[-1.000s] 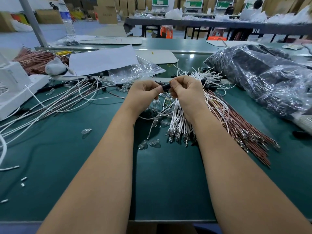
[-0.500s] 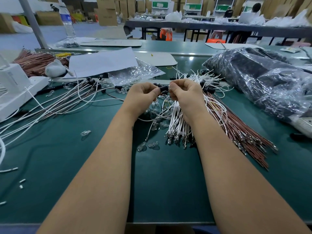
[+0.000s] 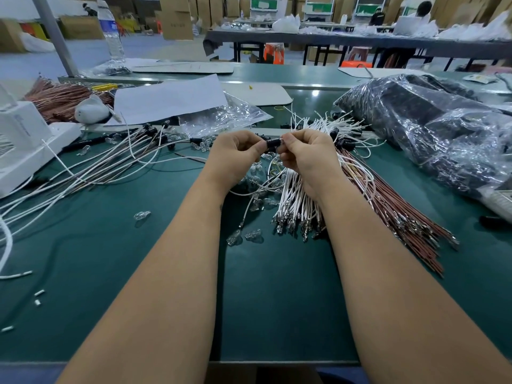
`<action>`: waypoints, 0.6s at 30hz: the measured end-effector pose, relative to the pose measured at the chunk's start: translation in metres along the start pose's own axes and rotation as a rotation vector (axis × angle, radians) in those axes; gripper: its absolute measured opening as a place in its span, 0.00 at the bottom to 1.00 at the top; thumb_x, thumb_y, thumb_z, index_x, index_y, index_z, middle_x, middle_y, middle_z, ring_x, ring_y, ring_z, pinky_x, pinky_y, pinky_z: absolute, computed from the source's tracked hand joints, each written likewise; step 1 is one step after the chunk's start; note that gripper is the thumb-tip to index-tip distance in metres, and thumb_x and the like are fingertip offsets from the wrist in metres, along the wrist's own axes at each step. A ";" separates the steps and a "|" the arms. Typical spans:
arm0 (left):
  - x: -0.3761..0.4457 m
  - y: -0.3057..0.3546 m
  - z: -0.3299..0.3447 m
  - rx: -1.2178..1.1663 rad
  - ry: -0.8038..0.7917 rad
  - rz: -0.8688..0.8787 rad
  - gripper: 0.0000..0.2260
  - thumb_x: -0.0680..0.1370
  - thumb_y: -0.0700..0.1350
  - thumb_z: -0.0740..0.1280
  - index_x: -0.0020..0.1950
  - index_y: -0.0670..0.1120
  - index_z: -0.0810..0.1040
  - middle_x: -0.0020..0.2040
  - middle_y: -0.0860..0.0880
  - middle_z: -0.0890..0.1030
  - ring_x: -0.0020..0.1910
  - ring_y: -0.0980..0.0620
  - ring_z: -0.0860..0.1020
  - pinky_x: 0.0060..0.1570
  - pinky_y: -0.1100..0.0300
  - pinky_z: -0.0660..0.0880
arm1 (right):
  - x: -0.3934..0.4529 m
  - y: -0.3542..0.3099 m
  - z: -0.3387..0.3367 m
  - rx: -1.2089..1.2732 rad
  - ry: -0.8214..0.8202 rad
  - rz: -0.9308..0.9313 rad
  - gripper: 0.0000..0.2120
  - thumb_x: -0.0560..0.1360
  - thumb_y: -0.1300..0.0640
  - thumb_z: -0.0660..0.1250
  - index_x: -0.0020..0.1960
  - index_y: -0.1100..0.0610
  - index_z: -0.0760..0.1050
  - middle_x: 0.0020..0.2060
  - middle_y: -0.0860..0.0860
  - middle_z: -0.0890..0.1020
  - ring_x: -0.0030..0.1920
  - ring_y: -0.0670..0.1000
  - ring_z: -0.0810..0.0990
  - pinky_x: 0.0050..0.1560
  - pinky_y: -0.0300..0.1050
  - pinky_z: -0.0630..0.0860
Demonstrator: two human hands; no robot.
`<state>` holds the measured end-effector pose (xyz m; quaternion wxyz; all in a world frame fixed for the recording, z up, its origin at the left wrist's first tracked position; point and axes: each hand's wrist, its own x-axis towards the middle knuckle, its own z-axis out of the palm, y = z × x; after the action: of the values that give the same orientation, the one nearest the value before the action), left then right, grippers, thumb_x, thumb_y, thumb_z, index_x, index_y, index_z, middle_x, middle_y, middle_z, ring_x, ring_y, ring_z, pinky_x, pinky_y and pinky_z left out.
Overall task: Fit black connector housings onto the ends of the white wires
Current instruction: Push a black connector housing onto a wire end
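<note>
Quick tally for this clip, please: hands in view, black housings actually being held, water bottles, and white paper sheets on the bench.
Hands: 2 (left hand, right hand)
black housing pinched between them: 1
water bottle: 1
white paper sheet: 1
Total: 5

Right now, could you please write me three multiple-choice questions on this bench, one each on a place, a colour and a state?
1. Where does the water bottle stand?
A. far left, behind the bench
B. near edge, right
C. between the forearms

2. What colour is the bench mat?
A. red
B. green
C. yellow

3. What are the hands doing?
A. lying flat on the mat
B. lifting the bottle
C. pinching a black connector between them

Answers:
1 A: it rises at the far left beside a grey post.
2 B: the bare mat is dark green.
3 C: the left hand and right hand meet on the black piece.
</note>
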<state>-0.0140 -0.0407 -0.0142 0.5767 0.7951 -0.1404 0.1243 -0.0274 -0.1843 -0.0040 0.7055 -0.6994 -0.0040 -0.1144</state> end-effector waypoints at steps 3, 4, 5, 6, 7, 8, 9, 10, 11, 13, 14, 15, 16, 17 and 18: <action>0.000 0.000 0.001 0.003 -0.004 0.010 0.04 0.78 0.37 0.68 0.46 0.37 0.80 0.31 0.48 0.75 0.23 0.63 0.69 0.27 0.73 0.63 | -0.001 -0.001 0.001 -0.022 0.023 -0.022 0.09 0.79 0.65 0.63 0.41 0.58 0.74 0.30 0.52 0.78 0.26 0.43 0.74 0.31 0.36 0.74; 0.000 0.000 0.001 0.001 -0.005 0.012 0.03 0.78 0.37 0.68 0.45 0.38 0.80 0.31 0.48 0.75 0.23 0.63 0.68 0.27 0.72 0.63 | -0.001 -0.001 0.002 -0.032 0.025 -0.033 0.09 0.79 0.65 0.64 0.40 0.58 0.74 0.30 0.52 0.78 0.26 0.43 0.74 0.30 0.36 0.74; 0.000 -0.001 0.001 0.000 -0.005 0.015 0.03 0.78 0.37 0.68 0.45 0.39 0.80 0.31 0.48 0.75 0.24 0.62 0.68 0.28 0.72 0.63 | -0.001 -0.001 0.002 -0.044 0.027 -0.042 0.09 0.79 0.65 0.64 0.40 0.58 0.74 0.29 0.52 0.77 0.26 0.43 0.73 0.30 0.35 0.73; 0.000 -0.001 0.001 -0.003 -0.002 0.020 0.03 0.78 0.37 0.68 0.44 0.39 0.80 0.30 0.48 0.75 0.25 0.62 0.68 0.29 0.70 0.64 | -0.001 0.000 0.002 -0.059 0.033 -0.050 0.09 0.78 0.65 0.64 0.39 0.57 0.74 0.29 0.51 0.77 0.26 0.44 0.73 0.30 0.35 0.73; 0.001 -0.002 0.001 -0.009 0.004 0.026 0.04 0.78 0.37 0.68 0.44 0.40 0.80 0.31 0.48 0.75 0.27 0.59 0.69 0.31 0.68 0.65 | -0.001 0.001 0.003 -0.074 0.045 -0.054 0.09 0.78 0.65 0.65 0.39 0.57 0.74 0.29 0.51 0.77 0.27 0.44 0.73 0.30 0.36 0.72; 0.001 -0.003 0.001 -0.015 0.011 0.033 0.04 0.78 0.38 0.68 0.43 0.41 0.80 0.31 0.48 0.74 0.29 0.56 0.69 0.32 0.66 0.65 | 0.000 0.002 0.004 -0.086 0.059 -0.056 0.09 0.78 0.65 0.65 0.39 0.57 0.74 0.29 0.51 0.77 0.27 0.44 0.73 0.30 0.36 0.72; 0.002 -0.003 0.001 -0.016 0.018 0.043 0.04 0.78 0.38 0.68 0.43 0.41 0.80 0.31 0.49 0.74 0.31 0.55 0.69 0.33 0.65 0.66 | 0.001 0.003 0.006 -0.093 0.076 -0.055 0.09 0.78 0.64 0.65 0.39 0.57 0.74 0.30 0.52 0.77 0.28 0.45 0.73 0.31 0.37 0.72; 0.002 -0.004 0.002 -0.010 0.022 0.054 0.04 0.78 0.38 0.68 0.43 0.41 0.80 0.31 0.49 0.74 0.31 0.55 0.69 0.33 0.66 0.66 | 0.001 0.004 0.008 -0.100 0.094 -0.053 0.09 0.78 0.64 0.65 0.39 0.56 0.74 0.31 0.52 0.77 0.30 0.46 0.73 0.32 0.39 0.72; 0.003 -0.005 0.002 0.003 0.023 0.067 0.03 0.77 0.38 0.68 0.44 0.41 0.80 0.31 0.49 0.74 0.31 0.55 0.69 0.33 0.66 0.66 | 0.002 0.005 0.009 -0.108 0.110 -0.049 0.09 0.78 0.64 0.65 0.39 0.56 0.74 0.32 0.53 0.78 0.32 0.48 0.74 0.35 0.41 0.73; 0.003 -0.006 0.004 0.029 0.018 0.085 0.04 0.77 0.39 0.69 0.46 0.38 0.81 0.32 0.48 0.75 0.31 0.55 0.69 0.33 0.67 0.66 | 0.003 0.005 0.009 -0.109 0.135 -0.036 0.09 0.78 0.63 0.65 0.39 0.56 0.74 0.34 0.53 0.78 0.34 0.49 0.74 0.37 0.43 0.73; 0.004 -0.006 0.004 0.041 0.015 0.087 0.05 0.78 0.39 0.69 0.46 0.38 0.81 0.33 0.48 0.75 0.31 0.55 0.69 0.33 0.67 0.66 | 0.003 0.005 0.009 -0.100 0.138 -0.033 0.09 0.78 0.63 0.65 0.39 0.56 0.74 0.34 0.53 0.78 0.33 0.48 0.74 0.36 0.42 0.73; 0.004 -0.006 0.004 0.055 0.012 0.087 0.05 0.78 0.39 0.68 0.47 0.38 0.81 0.33 0.47 0.75 0.31 0.55 0.69 0.32 0.67 0.66 | 0.003 0.004 0.008 -0.090 0.135 -0.035 0.09 0.78 0.63 0.65 0.39 0.56 0.74 0.33 0.53 0.78 0.33 0.48 0.74 0.35 0.41 0.73; 0.004 -0.006 0.004 0.068 0.011 0.085 0.05 0.78 0.40 0.68 0.46 0.38 0.80 0.33 0.46 0.76 0.30 0.56 0.69 0.31 0.67 0.66 | 0.002 0.004 0.007 -0.082 0.124 -0.042 0.10 0.78 0.63 0.65 0.39 0.56 0.73 0.32 0.52 0.78 0.32 0.47 0.74 0.34 0.39 0.72; 0.004 -0.006 0.004 0.074 0.010 0.080 0.05 0.78 0.40 0.68 0.46 0.38 0.80 0.34 0.45 0.76 0.29 0.57 0.68 0.30 0.68 0.65 | 0.002 0.003 0.006 -0.075 0.107 -0.049 0.10 0.78 0.64 0.65 0.39 0.56 0.73 0.31 0.52 0.77 0.31 0.47 0.73 0.32 0.38 0.72; 0.004 -0.006 0.003 0.069 0.009 0.073 0.05 0.78 0.40 0.68 0.46 0.38 0.80 0.33 0.45 0.76 0.28 0.58 0.68 0.29 0.68 0.65 | 0.001 0.003 0.006 -0.067 0.086 -0.055 0.10 0.78 0.64 0.65 0.39 0.56 0.73 0.31 0.52 0.77 0.30 0.46 0.73 0.32 0.38 0.72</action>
<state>-0.0083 -0.0419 -0.0193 0.5446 0.8084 -0.1622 0.1534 -0.0251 -0.1787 -0.0070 0.6776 -0.7168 0.0111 -0.1638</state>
